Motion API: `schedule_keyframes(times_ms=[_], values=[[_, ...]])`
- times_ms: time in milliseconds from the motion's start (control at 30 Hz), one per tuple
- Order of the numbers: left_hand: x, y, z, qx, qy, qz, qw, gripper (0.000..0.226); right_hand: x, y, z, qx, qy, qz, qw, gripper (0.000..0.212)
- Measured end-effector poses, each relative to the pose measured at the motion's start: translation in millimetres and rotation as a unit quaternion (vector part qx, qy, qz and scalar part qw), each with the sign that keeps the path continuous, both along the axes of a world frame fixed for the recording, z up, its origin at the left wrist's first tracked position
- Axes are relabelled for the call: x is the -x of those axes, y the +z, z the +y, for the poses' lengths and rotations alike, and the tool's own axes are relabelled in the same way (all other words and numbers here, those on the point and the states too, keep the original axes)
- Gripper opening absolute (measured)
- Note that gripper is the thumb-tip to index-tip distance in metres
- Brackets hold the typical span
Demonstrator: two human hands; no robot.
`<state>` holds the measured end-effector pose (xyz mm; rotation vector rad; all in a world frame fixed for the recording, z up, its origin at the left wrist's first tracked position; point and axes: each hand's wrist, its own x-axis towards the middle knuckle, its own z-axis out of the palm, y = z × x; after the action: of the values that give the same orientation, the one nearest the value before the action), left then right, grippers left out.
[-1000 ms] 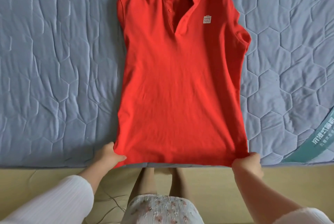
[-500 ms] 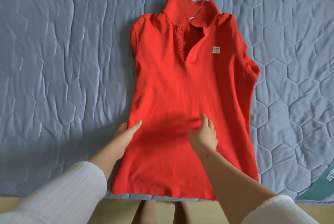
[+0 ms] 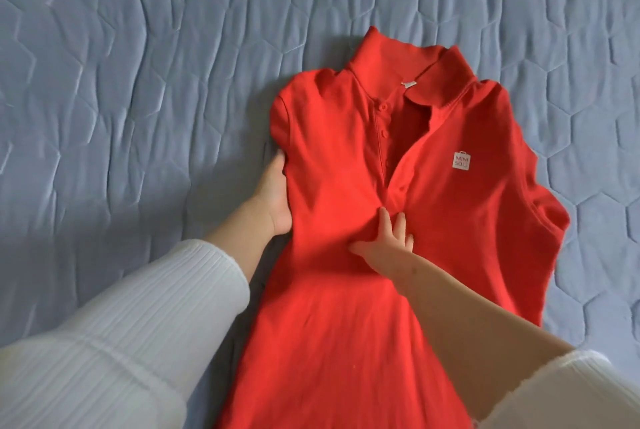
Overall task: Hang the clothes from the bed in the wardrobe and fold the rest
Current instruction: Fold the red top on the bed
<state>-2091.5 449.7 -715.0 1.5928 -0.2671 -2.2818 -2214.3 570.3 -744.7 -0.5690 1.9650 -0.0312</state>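
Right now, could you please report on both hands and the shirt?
Left hand open at shirt's left edge. Right hand open, pressing the chest. Shirt face up on bed. Nothing in the way.

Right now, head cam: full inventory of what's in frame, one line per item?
polo shirt: 1, red, lying front up on the bed, collar away from the person, placket unbuttoned
logo patch: 1, white with red lettering, on the shirt's chest
neck tag: 1, pale, inside the collar
bed cover: 1, grey-blue, quilted in hexagons, under the shirt and filling the rest of the view
sleeves: 2, white ribbed, on the forearms at the lower left and lower right
left hand: 1, at the shirt's left side edge below the sleeve, fingers under the fabric and out of sight
right hand: 1, fingers spread, pressing on the shirt front just below the placket
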Motion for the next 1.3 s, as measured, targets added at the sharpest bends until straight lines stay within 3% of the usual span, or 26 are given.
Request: schedule_keyframes(times_ms=[133, 233, 300, 400, 467, 533, 600, 633, 700, 767, 867, 900, 1000, 1067, 1133, 1300], values=[[-10, 11, -14, 0.031, 0.069, 0.051, 0.996, 0.025, 0, 4, -3, -0.033, 0.007, -0.009, 0.999, 0.099], [-31, 18, -21, 0.081, 0.079, 0.079, 0.99, 0.026, 4, 10, -8, -0.054, 0.008, -0.034, 0.998, 0.102], [-43, 17, -26, 0.208, 0.106, -0.061, 0.97, 0.022, 5, 13, -9, -0.057, 0.008, -0.041, 0.998, 0.102], [-59, 11, -35, 0.325, 0.157, -0.276, 0.891, 0.022, 5, 15, -10, -0.058, 0.01, -0.038, 0.998, 0.103], [-68, 3, -41, 0.285, 0.187, -0.333, 0.879, 0.025, 3, 15, -10, -0.062, 0.012, -0.033, 0.997, 0.104], [-73, -3, -48, 0.153, 0.196, -0.284, 0.926, 0.026, 1, 15, -11, -0.065, 0.015, -0.025, 0.997, 0.106], [-77, -4, -55, 0.078, 0.103, -0.24, 0.962, 0.02, 0, 15, -11, -0.068, 0.017, -0.019, 0.997, 0.107], [-80, -4, -57, 0.08, 0.043, -0.241, 0.966, 0.016, -1, 16, -12, -0.069, 0.018, -0.019, 0.997, 0.107], [-87, -6, -60, 0.184, 0.004, -0.301, 0.936, 0.018, -1, 17, -12, -0.072, 0.019, -0.019, 0.997, 0.108], [-97, -4, -61, 0.286, 0.058, -0.317, 0.902, 0.011, -1, 18, -13, -0.07, 0.018, -0.021, 0.997, 0.107], [-105, 1, -57, 0.303, 0.114, -0.256, 0.911, 0.01, -2, 19, -12, -0.064, 0.016, -0.027, 0.997, 0.107], [-106, 1, -55, 0.307, 0.1, -0.271, 0.907, 0.006, -2, 20, -12, -0.06, 0.016, -0.028, 0.998, 0.107], [-110, -1, -48, 0.323, -0.065, -0.339, 0.881, 0.021, -1, 18, -10, -0.052, 0.021, -0.029, 0.998, 0.107], [-117, 3, -44, 0.284, -0.199, -0.288, 0.893, 0.038, -1, 18, -8, -0.051, 0.022, -0.033, 0.998, 0.107], [-124, 7, -43, 0.286, -0.259, -0.263, 0.884, 0.05, 2, 17, -8, -0.046, 0.022, -0.042, 0.998, 0.106], [-121, 8, -40, 0.274, -0.102, -0.389, 0.873, 0.02, 11, 19, -6, -0.029, 0.025, -0.068, 0.997, 0.101]])
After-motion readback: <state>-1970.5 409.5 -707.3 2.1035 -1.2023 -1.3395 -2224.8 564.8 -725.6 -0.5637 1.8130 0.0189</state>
